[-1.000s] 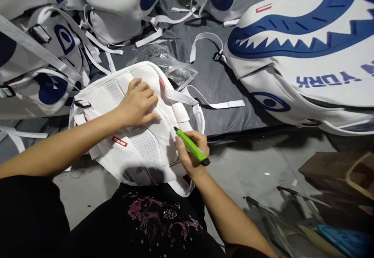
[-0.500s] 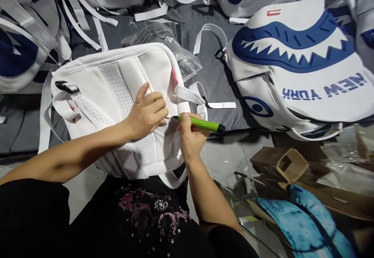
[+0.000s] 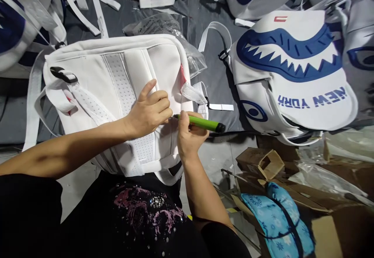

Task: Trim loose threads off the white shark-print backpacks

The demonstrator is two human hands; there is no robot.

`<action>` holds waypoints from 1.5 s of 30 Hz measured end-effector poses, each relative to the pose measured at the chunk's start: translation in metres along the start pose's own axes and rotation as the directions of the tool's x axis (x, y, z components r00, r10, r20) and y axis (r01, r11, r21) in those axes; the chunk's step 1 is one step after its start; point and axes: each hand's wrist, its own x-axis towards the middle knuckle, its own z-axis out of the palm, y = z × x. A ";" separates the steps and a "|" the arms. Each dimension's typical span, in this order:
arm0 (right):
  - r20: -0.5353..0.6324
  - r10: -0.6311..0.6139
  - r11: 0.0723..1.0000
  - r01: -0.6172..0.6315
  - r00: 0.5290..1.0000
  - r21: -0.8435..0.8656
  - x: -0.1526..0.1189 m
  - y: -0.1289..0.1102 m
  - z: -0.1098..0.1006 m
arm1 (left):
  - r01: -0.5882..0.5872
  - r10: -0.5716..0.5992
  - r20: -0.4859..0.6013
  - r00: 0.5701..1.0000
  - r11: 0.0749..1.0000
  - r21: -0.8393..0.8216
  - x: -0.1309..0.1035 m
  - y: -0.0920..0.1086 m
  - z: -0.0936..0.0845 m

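A white backpack [image 3: 87, 71] lies back side up in front of me, at the table's edge, its straps and perforated padding showing. My left hand [image 3: 150, 112] rests on its strap panel, fingers curled and pressed together near the pen's tip; whatever they pinch is too small to make out. In my right hand [image 3: 191, 133] is a green pen [image 3: 203, 122] with a black end, gripped between thumb and fingers. Its tip points left, close to my left fingertips, over the bag.
To the right lies a white backpack [image 3: 312, 90] with a blue shark mouth. Clear plastic [image 3: 193, 59] sits behind my bag. More white bags line the back. At the lower right are cardboard boxes [image 3: 257, 162] and a light-blue patterned item [image 3: 269, 219].
The view has shifted a little, so the bag on the right and the boxes appear moved. Both hands stay close together, the pen still in my right hand.
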 end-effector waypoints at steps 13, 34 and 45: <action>0.173 -0.237 0.933 0.274 0.956 -0.235 0.026 -0.003 -0.003 | 0.029 -0.030 -0.022 0.999 0.999 -0.038 0.000 0.002 0.002; 0.192 -0.065 0.995 0.078 0.979 -0.062 0.019 0.000 -0.008 | -0.102 0.122 -0.151 0.981 0.986 0.130 -0.004 -0.006 0.011; 0.298 -0.271 0.896 0.353 0.915 -0.270 0.029 -0.008 -0.002 | -0.070 0.077 -0.131 0.988 0.996 0.057 -0.002 -0.003 0.009</action>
